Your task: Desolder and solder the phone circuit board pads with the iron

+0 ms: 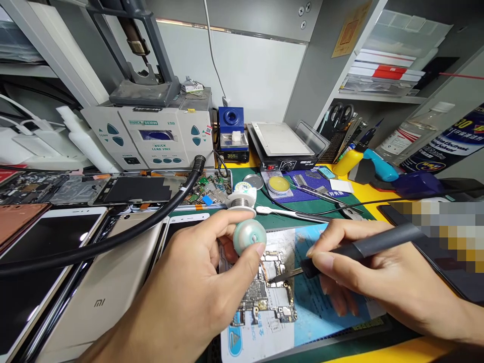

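Iron (363, 249) (x1) pts near-left, axis aslant, at 1 PCB (257, 290); R hand (389, 290) fingers pinch it, L hand (200, 275) fingers pinch 1 spool (243, 237).

Brightly lit, stretched toward edges.

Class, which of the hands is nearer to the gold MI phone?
Left hand: just right of the gold MI phone; the right hand is farther, right of the circuit board.

The yellow bench (401, 351) carries a green mat (278, 223) and, apparently, 1 heating plate (282, 138).
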Available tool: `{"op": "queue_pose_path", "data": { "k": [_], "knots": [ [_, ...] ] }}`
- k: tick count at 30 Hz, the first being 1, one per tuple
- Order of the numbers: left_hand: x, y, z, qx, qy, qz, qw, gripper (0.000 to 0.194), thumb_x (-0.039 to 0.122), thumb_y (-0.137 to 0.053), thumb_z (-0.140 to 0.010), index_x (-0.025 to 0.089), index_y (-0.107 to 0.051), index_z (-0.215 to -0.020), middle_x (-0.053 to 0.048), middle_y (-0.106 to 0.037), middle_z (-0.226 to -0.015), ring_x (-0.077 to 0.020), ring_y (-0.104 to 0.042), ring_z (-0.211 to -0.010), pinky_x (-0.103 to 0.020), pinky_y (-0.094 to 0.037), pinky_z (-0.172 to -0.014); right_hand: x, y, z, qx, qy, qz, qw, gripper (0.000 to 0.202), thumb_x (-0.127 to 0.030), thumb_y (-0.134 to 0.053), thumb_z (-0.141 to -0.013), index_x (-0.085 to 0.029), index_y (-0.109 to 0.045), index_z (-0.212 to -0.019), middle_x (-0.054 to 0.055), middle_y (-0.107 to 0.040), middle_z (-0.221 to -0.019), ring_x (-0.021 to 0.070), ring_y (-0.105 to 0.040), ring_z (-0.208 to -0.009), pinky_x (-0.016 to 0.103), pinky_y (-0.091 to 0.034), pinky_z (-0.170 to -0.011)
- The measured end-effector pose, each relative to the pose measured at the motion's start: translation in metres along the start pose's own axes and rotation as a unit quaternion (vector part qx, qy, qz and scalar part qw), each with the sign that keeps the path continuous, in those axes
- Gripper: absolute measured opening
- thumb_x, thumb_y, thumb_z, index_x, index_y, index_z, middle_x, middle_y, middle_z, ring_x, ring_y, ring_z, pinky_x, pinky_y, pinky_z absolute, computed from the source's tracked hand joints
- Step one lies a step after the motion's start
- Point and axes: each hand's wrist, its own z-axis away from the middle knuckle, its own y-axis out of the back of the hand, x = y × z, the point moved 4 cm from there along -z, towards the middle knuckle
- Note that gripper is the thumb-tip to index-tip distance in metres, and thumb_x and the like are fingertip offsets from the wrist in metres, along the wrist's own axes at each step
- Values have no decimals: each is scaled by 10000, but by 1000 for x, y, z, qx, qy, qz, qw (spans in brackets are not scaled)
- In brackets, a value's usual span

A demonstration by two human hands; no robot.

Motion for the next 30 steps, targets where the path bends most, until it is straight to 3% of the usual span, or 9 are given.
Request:
{"op": "queue_pose_path", "data": {
  "k": [17,24,30],
  "knots": [
    [1,-1,1,5,-5,19,1000,255,380,-753,-826,289,-835,-1050,106,-358,-541,-114,-347,-508,-255,-287,-482,-2,-1,0,9,9,15,1000,398,-485,-945,-749,-185,-698,-661,-1,-690,-535,124,-634,-409,189,-440,-385],
    [2,-2,0,2,-9,31,999,243,366,-753,-829,284,-832,-1044,106,-360,-539,-116,-348,-511,-252,-299,-485,-1,-1,0,1,-3,0,1000,364,-429,-989,-713,-188,-721,-664,-11,-713,-554,114,-635,-426,183,-481,-417],
    [2,-1,1,-1,-16,33,999,214,344,-756,-830,279,-822,-1023,109,-360,-546,-108,-328,-505,-247,-278,-470,-2,-1,1,5,3,6,1000,426,-527,-957,-746,-187,-710,-672,-9,-703,-552,111,-633,-424,182,-477,-415]
  ]
}}
